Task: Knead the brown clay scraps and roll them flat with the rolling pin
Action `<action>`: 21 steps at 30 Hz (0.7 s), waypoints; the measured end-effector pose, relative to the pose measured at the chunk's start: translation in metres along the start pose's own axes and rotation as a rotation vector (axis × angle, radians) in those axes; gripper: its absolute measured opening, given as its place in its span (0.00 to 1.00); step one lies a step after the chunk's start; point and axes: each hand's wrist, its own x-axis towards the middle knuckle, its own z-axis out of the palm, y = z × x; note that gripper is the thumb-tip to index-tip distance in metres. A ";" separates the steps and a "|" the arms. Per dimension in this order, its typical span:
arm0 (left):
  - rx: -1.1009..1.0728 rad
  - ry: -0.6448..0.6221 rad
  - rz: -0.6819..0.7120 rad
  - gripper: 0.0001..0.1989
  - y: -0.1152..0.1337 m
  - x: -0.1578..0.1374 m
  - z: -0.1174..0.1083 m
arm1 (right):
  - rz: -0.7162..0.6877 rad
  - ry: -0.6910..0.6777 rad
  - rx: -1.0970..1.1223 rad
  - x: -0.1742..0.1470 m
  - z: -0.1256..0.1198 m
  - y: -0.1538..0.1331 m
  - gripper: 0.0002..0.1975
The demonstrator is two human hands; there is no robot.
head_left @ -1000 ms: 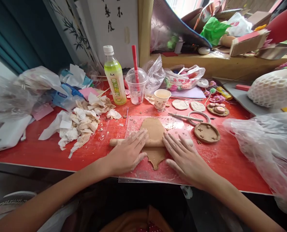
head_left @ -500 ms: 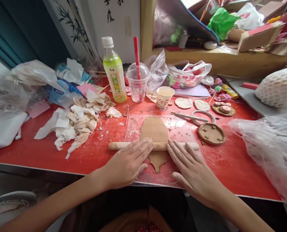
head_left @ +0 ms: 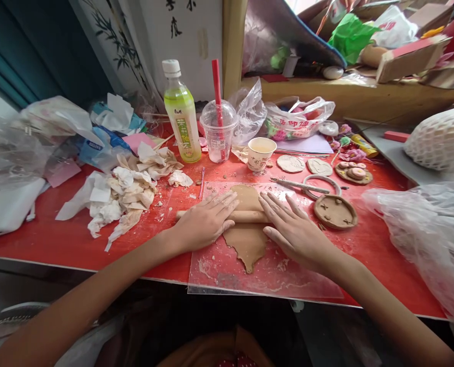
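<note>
A wooden rolling pin lies crosswise over a flattened sheet of brown clay, whose near end tapers to a ragged point. My left hand rests flat on the pin's left part, fingers stretched forward. Over its right part lies my right hand, fingers out and thumb apart, hiding the pin's right end. Neither hand wraps round the pin. Under the clay is a clear plastic sheet smeared with clay crumbs. Right of my right hand sits a shallow round clay dish.
Crumpled tissues spread on the left of the red table. Along the back stand a drink bottle, a plastic cup with a straw and a paper cup. A pointed tool lies by a ring. Plastic bags cover the right edge.
Both hands have moved forward, away from me, and the rolling pin has rolled with them up the clay. More of the clay's near end now shows.
</note>
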 end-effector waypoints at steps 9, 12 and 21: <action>-0.124 -0.015 0.022 0.23 -0.025 0.018 0.003 | -0.015 0.041 -0.068 0.023 0.006 0.014 0.31; -0.192 -0.005 0.045 0.19 -0.028 0.020 0.003 | -0.005 0.057 -0.071 0.025 0.008 0.016 0.30; -0.418 -0.084 0.064 0.20 -0.034 0.019 -0.012 | -0.013 0.082 -0.070 0.023 0.009 0.017 0.30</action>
